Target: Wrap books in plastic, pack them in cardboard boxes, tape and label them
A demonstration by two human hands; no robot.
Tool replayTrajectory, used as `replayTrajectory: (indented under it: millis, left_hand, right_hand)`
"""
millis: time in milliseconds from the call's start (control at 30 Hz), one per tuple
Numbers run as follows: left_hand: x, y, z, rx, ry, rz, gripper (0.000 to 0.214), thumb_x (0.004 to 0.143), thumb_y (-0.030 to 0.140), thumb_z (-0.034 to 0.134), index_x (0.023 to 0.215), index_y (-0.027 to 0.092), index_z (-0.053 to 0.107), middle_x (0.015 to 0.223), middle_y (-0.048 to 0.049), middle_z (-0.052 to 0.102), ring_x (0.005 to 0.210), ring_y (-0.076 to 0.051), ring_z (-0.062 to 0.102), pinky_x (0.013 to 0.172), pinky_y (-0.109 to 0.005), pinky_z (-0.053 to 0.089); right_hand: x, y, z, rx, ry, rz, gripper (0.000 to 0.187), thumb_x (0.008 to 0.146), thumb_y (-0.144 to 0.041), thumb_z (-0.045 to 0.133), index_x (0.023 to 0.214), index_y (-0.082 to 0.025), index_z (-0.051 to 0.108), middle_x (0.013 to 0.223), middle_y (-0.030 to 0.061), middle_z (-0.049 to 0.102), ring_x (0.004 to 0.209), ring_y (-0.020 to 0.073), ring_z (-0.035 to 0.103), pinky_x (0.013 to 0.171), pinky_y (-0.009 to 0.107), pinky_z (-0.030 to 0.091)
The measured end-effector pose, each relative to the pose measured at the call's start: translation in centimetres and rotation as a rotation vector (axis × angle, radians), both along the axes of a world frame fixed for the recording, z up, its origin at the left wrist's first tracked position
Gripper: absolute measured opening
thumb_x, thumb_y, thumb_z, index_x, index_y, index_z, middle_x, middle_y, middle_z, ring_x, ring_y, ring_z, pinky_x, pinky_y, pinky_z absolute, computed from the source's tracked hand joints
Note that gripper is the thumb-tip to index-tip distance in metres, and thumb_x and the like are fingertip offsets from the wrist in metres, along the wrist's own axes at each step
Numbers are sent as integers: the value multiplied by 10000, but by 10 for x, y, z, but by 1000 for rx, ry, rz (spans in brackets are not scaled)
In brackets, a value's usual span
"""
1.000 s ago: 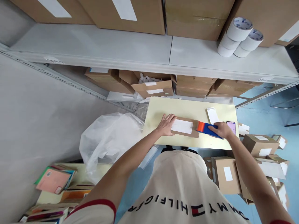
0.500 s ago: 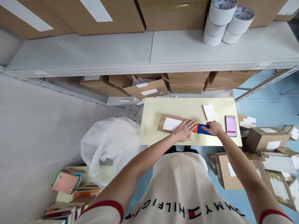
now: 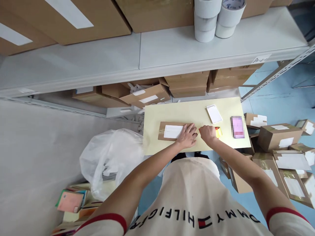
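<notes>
A flat brown cardboard parcel (image 3: 161,133) with a white label (image 3: 172,131) lies on the pale yellow table (image 3: 154,113). My left hand (image 3: 188,136) rests open on the parcel's right end, fingers stretched out over it and part of the label. Just to its right, my right hand (image 3: 208,133) is closed in a fist around a small yellow and red object (image 3: 218,132). Part of that object shows at the fist's right side, with a bit of red-orange at its left. Most of it is hidden, so its kind cannot be made out.
A white pad (image 3: 214,113) and a phone (image 3: 238,127) lie on the table's right side. Behind stands a grey shelf (image 3: 103,62) with cartons and tape rolls (image 3: 205,24). A plastic bag (image 3: 110,157) is at left; several boxes (image 3: 279,136) crowd the right floor.
My right hand has moved left toward the parcel. The blue and orange piece seen between my hands is gone from view; yellow and red shows at the fist instead. The whole view has shifted slightly.
</notes>
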State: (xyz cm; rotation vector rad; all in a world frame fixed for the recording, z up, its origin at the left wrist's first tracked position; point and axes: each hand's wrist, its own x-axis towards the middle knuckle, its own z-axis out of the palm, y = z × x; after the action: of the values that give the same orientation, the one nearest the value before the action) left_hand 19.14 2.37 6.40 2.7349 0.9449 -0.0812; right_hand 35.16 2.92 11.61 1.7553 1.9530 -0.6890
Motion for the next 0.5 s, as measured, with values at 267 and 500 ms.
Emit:
replayTrajectory:
  millis: [267,500]
  left_hand:
    - [-40,2,-5,-129,-314,342,631,879,405,517,1441,142,401,1607,-182,190,1495,-360,104,1167,-591,131]
    - [-133,1,-39,-334,-728,1195,684,872,551,495,1406,128,435,1543,-197,347,1458,-340,261,1183,-514,222]
  right_hand:
    - [59,-66,-77,280,-20,-316,325,950,-267,395,1078,-55,604,909,193,706,871,289,676,789,376,437]
    - [58,-90,-122,390,123,-329,408,883,-151,423,1273,-66,504,1029,208,685,997,325,634,891,447,445]
